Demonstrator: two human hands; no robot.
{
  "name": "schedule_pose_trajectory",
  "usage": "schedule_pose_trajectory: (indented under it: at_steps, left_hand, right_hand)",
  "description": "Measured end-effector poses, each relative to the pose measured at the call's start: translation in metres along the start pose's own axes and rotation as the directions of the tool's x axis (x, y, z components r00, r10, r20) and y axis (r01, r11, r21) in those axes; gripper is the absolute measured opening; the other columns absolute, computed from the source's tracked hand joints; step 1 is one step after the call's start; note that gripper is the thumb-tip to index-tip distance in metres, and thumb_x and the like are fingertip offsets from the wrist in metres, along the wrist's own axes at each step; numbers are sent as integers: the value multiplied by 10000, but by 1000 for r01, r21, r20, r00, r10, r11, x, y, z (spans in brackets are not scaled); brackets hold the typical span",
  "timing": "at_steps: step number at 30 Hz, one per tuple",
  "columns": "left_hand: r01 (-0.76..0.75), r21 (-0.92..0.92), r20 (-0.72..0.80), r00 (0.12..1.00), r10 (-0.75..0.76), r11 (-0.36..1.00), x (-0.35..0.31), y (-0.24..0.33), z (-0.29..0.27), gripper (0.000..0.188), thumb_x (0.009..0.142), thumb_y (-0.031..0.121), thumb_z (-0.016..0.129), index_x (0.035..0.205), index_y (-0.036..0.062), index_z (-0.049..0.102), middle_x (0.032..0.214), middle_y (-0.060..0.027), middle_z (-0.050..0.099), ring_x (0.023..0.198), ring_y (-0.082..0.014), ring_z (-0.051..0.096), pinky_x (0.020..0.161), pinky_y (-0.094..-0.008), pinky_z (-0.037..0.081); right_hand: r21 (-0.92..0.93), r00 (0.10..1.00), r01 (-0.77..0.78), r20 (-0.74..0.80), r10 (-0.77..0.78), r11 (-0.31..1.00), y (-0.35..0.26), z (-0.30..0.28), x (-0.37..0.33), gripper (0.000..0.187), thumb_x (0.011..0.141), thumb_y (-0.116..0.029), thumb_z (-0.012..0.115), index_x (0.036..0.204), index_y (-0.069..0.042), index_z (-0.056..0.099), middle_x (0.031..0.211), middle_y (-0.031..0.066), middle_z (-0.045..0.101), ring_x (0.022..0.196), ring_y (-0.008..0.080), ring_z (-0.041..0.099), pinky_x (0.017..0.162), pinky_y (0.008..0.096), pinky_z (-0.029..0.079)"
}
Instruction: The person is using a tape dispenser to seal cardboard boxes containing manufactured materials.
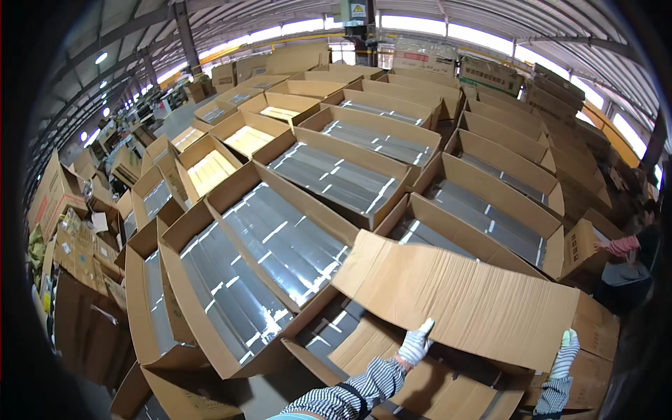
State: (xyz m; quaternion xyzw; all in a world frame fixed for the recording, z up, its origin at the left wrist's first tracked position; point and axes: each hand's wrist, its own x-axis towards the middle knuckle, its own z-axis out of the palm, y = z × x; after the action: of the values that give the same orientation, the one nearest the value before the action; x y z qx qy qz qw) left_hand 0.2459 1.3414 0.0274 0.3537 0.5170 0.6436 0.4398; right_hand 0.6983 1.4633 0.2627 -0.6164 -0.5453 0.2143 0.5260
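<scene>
Warehouse; hands (pixel 490 344) grip corrugated sheet (pixel 462 301).

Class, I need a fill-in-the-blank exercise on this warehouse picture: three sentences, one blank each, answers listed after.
1. Both the left hand and the right hand wear ____.
2. Together the hands hold a flat sheet of ____.
3. The open boxes hold long packs wrapped in clear ____.

Missing words: gloves; cardboard; plastic

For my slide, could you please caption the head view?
Gloved left hand and right hand hold a flat cardboard sheet over open cartons of shiny wrapped goods.
</scene>
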Motion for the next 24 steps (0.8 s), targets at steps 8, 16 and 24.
schedule_pose_trajectory:
  at_steps: [8, 16, 24]
  left_hand:
    - [440, -378, 24, 884, -466, 814, 137, 19, 45, 413, 1035, 291, 578, 1384, 76, 530, 1368, -92, 611, 1268, -285, 558, 1071, -502, 460]
    - [631, -429, 36, 727, -686, 646, 173, -48, 72, 487, 982, 361, 650, 1355, 61, 564, 1297, -86, 639, 1159, -271, 588, 1003, -509, 478]
    - [797, -358, 277, 589, -760, 487, 167, -51, 127, 584, 938, 445, 704, 1359, 75, 537, 1273, -120, 635, 1103, -300, 615, 859, -497, 524]
  right_hand:
    - [75, 858, -414, 364, 362, 907, 87, 60, 11, 482, 874, -25, 586, 1348, 29, 520, 782, 65, 609, 518, 138, 533, 434, 267, 438]
    - [809, 727, -585, 495, 475, 52, 150, 110, -9, 773, 918, -611, 528, 1506, -122, 413, 1482, 101, 412, 1329, 314, 385, 1072, 562, 330]
    - [564, 661, -720, 379, 648, 405, 285, 141, -18, 591, 988, -513, 580, 1456, -166, 479, 1451, 71, 552, 1277, 273, 538, 899, 347, 489]
